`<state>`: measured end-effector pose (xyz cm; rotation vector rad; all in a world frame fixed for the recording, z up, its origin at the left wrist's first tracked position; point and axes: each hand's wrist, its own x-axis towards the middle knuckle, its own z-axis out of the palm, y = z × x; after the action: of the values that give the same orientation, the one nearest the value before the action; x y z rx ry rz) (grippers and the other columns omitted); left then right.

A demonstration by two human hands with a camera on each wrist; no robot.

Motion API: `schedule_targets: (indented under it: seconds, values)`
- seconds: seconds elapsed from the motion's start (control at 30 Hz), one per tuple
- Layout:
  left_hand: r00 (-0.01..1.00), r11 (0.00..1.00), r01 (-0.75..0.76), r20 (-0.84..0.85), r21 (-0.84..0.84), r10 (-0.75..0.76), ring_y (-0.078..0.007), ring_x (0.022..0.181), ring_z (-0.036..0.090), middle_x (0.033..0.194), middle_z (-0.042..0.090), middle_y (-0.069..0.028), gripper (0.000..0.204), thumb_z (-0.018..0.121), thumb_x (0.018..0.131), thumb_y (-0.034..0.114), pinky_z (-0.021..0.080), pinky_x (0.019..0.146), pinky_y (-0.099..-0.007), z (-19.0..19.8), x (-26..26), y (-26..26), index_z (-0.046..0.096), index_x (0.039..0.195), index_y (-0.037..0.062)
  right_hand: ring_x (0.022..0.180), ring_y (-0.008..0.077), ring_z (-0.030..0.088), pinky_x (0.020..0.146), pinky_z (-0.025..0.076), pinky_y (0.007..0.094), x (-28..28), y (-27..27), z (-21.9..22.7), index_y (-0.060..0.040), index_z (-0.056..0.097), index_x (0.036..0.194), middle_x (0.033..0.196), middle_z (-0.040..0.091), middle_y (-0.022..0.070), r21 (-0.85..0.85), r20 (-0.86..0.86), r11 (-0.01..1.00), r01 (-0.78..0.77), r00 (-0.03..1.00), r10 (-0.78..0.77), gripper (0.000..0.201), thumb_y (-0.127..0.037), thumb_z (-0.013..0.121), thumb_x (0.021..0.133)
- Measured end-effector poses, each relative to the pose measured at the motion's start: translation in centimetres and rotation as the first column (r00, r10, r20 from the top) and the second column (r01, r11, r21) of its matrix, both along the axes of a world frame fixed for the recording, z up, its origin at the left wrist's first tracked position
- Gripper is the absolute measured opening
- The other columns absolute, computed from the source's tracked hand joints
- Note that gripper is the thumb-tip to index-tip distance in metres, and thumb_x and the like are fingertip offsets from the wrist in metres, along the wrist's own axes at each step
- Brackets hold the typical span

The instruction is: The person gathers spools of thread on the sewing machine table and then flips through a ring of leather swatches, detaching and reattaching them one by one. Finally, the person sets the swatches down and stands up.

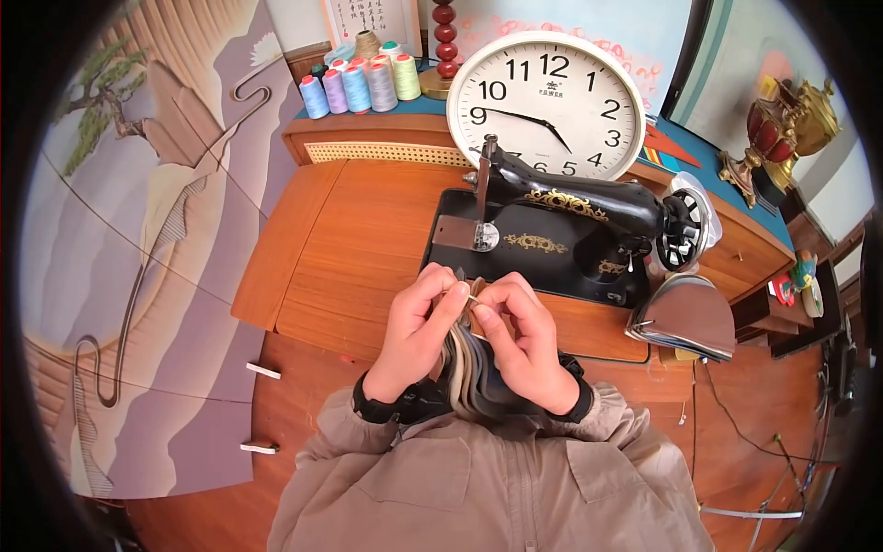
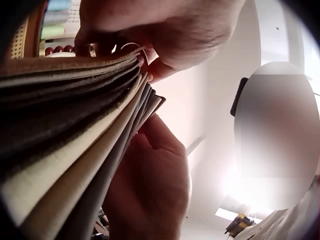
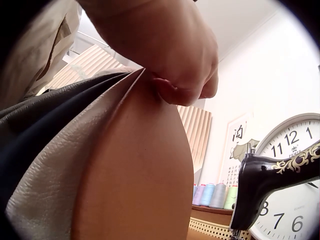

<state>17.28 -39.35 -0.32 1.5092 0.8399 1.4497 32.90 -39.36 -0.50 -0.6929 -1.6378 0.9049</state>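
Observation:
A bundle of leather-like swatches (image 1: 467, 373) in brown, cream, grey and black hangs between the two hands, above the table's front edge. My left hand (image 1: 418, 322) pinches at its top end with thumb and fingers. Facing it, my right hand (image 1: 526, 345) grips the same end with curled fingers. A thin pale loop (image 2: 135, 44) runs by the fingertips at the swatch corners. The swatches (image 2: 75, 185) fan out in the left wrist view; a broad brown one (image 3: 140, 165) faces the right wrist camera. Fingers partly hide where the loop meets the swatches.
Just beyond the hands stands a black sewing machine (image 1: 570, 207) on a wooden table (image 1: 368, 221). Behind it are a round clock (image 1: 589, 101) and thread spools (image 1: 356, 87). More brown swatches (image 1: 690, 317) lie at the right. A painted panel (image 1: 184, 276) covers the left side.

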Motion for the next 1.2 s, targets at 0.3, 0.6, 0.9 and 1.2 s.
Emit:
schedule_targets:
  seconds: [0.3, 0.6, 0.9, 1.2]
  values:
    - [0.94, 1.0, -0.001, 0.34, -0.028, 0.01, -0.0138, 0.077, 0.038, 0.077, 0.039, -0.0009, 0.029, 0.044, 0.103, 0.018, 0.036, 0.076, -0.0298, -1.2, 2.9, -0.6, 0.043, 0.076, 0.0058, 0.071, 0.0096, 0.043, 0.063, 0.036, 0.0232, -0.4, -0.6, -1.2, 0.0003, 0.056, 0.093, 0.085, 0.047, 0.0029, -0.131, -0.193, 0.991, -0.038, 0.981, 0.012, 0.001, 0.0, 0.056, 0.093]
    - [0.988, 1.0, 0.026, -0.15, 0.006, -0.025, -0.0124, 0.071, 0.041, 0.074, 0.043, -0.0039, 0.021, 0.051, 0.098, 0.011, 0.035, 0.064, -0.0258, 0.1, -0.1, -0.1, 0.051, 0.08, 0.0008, 0.069, 0.0145, 0.044, 0.063, 0.038, 0.0264, 0.0, -0.5, 0.5, 0.0004, 0.055, 0.093, 0.082, 0.046, 0.0063, 0.127, 0.113, 0.989, 0.076, 0.989, -0.09, 0.002, 0.0, 0.053, 0.094]
    - [0.935, 0.993, -0.03, 0.353, 0.115, -0.013, -0.014, 0.069, 0.037, 0.073, 0.039, -0.0012, 0.027, 0.042, 0.104, 0.019, 0.039, 0.074, -0.0312, -2.0, 1.7, 0.6, 0.042, 0.079, 0.0062, 0.068, 0.0083, 0.039, 0.064, 0.035, 0.0229, -0.9, -0.9, 0.1, -0.0007, 0.054, 0.095, 0.085, 0.046, 0.0014, -0.163, -0.091, 0.986, -0.026, 0.996, 0.011, 0.004, -0.003, 0.052, 0.097]
    - [0.729, 0.971, 0.062, 0.675, -0.23, 0.113, -0.0157, 0.085, 0.046, 0.078, 0.039, -0.0007, 0.029, 0.043, 0.104, 0.025, 0.041, 0.081, -0.0325, -2.8, -1.1, 1.7, 0.041, 0.08, 0.0096, 0.085, 0.0048, 0.049, 0.08, 0.04, 0.0197, -1.6, 0.7, -1.5, -0.0017, 0.056, 0.101, 0.094, 0.051, -0.0015, -0.302, -0.337, 0.953, -0.022, 0.938, -0.085, 0.006, -0.002, 0.05, 0.099]
